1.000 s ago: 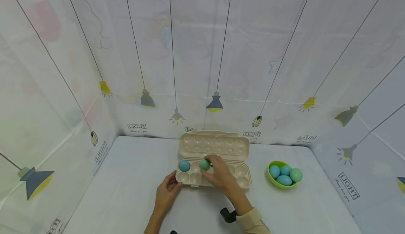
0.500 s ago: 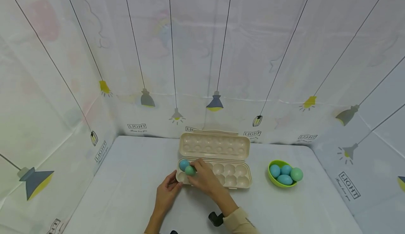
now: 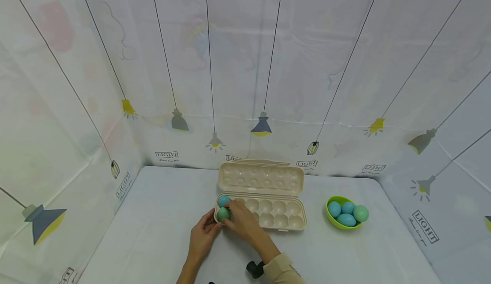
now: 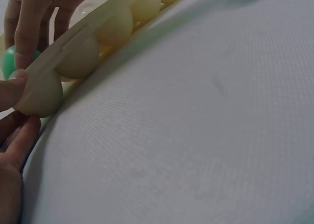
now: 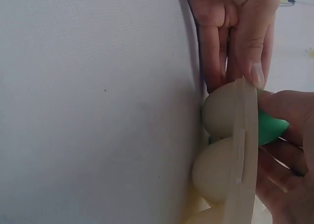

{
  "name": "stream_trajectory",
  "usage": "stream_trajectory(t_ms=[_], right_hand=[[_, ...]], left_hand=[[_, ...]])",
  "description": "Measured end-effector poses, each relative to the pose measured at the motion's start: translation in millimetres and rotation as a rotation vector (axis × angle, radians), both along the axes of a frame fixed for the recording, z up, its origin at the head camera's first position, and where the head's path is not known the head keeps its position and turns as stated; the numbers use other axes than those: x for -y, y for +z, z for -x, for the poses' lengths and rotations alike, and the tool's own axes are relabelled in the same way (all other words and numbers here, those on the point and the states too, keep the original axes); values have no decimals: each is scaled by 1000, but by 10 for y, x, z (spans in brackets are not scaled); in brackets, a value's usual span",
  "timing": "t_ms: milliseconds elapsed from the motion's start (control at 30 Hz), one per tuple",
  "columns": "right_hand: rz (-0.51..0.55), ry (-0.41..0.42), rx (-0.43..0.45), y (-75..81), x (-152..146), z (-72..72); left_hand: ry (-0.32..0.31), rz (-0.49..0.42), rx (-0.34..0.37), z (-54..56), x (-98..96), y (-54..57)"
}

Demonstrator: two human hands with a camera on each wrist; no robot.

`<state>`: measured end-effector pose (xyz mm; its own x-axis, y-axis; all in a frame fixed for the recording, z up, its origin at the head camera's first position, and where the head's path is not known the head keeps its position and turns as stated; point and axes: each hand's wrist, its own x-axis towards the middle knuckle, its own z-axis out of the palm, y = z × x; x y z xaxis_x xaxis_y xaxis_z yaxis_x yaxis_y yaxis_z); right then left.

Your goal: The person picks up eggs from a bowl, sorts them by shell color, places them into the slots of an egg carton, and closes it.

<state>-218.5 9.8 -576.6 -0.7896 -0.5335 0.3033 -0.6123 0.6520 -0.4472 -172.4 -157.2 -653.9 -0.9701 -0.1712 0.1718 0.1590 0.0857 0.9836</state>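
A beige egg carton (image 3: 273, 228) lies with its lid raised toward the wall. My left hand (image 3: 202, 235) grips its near left corner, thumb on the rim and fingers against the underside of the end cup, as the left wrist view shows. With thumb and fingers, my right hand (image 3: 242, 220) pinches a green egg (image 3: 223, 214) at the front left cup; the right wrist view shows the egg (image 5: 270, 128) partly hidden behind the rim. A blue egg (image 3: 223, 200) sits in the back left cup, just behind it.
On the right of the white table (image 3: 161, 215), a lime green bowl (image 3: 342, 227) holds several blue eggs (image 3: 347, 220) and a green egg (image 3: 360, 213). A black device (image 3: 255, 269) is at my right wrist. Printed curtain walls (image 3: 245, 62) border the table.
My right hand has carried the green egg left and toward me, from above the middle cups to the front left cup. My left hand stays at the carton's corner.
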Motion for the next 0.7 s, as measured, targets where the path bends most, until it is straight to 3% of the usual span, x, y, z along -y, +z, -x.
stream_trajectory(t_ms=[367, 700], right_hand=[[6, -21, 47, -30, 22, 15], [30, -4, 94, -28, 43, 69]], left_hand=[[2, -3, 48, 19, 2, -23], [0, 0, 35, 24, 2, -33]])
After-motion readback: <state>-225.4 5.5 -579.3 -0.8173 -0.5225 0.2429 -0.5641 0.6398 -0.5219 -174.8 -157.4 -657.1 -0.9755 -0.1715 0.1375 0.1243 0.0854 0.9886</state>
